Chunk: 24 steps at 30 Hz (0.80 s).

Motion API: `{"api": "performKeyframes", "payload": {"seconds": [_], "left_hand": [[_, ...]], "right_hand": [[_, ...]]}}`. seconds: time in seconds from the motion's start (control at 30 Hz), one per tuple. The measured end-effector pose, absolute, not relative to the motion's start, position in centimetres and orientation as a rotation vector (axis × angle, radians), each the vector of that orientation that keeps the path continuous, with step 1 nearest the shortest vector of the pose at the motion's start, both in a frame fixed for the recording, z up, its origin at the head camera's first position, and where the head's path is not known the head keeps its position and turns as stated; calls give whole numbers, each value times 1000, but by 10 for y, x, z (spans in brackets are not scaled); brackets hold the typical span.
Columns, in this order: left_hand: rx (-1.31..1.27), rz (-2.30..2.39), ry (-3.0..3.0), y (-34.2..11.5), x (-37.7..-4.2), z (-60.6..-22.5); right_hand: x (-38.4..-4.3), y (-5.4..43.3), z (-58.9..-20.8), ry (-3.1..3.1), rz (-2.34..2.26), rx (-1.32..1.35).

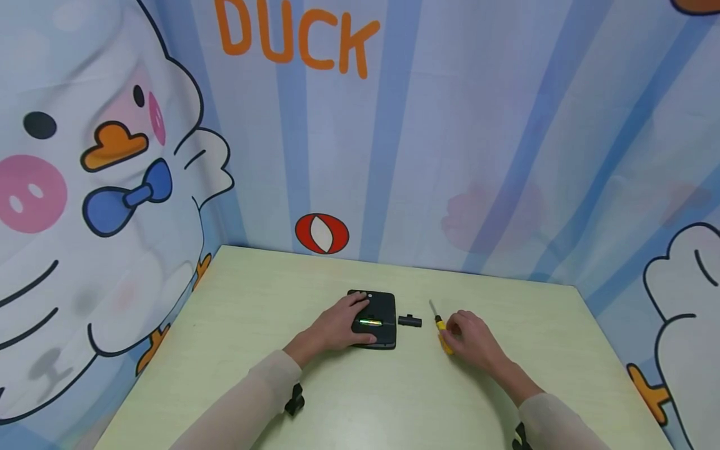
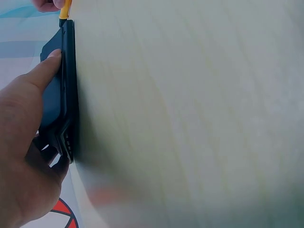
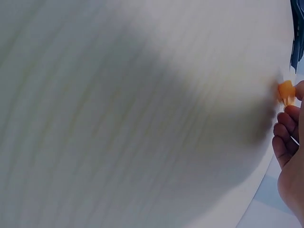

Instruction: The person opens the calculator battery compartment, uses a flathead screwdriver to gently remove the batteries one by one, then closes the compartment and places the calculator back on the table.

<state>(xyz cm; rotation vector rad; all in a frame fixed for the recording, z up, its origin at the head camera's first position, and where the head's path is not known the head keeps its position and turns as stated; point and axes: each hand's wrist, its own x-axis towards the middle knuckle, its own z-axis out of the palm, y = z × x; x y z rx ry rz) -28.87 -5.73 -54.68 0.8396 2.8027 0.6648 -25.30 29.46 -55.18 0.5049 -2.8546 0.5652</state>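
Observation:
A flat black device [image 1: 385, 306] lies on the table, with a shiny green-and-gold battery [image 1: 370, 323] in a slot on its upper face. My left hand [image 1: 337, 325] rests across its left part, fingers on the far side and thumb [image 2: 50, 66] on the near part. Just right of the device is a small black cover [image 1: 410, 321], with neither hand on it. A yellow-handled screwdriver [image 1: 440, 328] points away from me, its thin shaft toward the back. My right hand [image 1: 472, 340] pinches its handle [image 3: 286, 90] between thumb and finger.
The pale wood-grain table [image 1: 270, 300] ends at a cloth backdrop [image 1: 337, 137] with duck drawings and blue stripes. The cloth also rises along the left and right sides. Small dark pieces [image 1: 295, 400] sit at the cuffs of my sleeves.

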Motion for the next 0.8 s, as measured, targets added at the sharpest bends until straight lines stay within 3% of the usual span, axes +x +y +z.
{"api": "performKeyframes", "payload": {"seconds": [0.8], "left_hand": [[848,682,2796,-58,-290,-550]], "right_hand": [[-254,293,-559,-2833,594,472]]}}
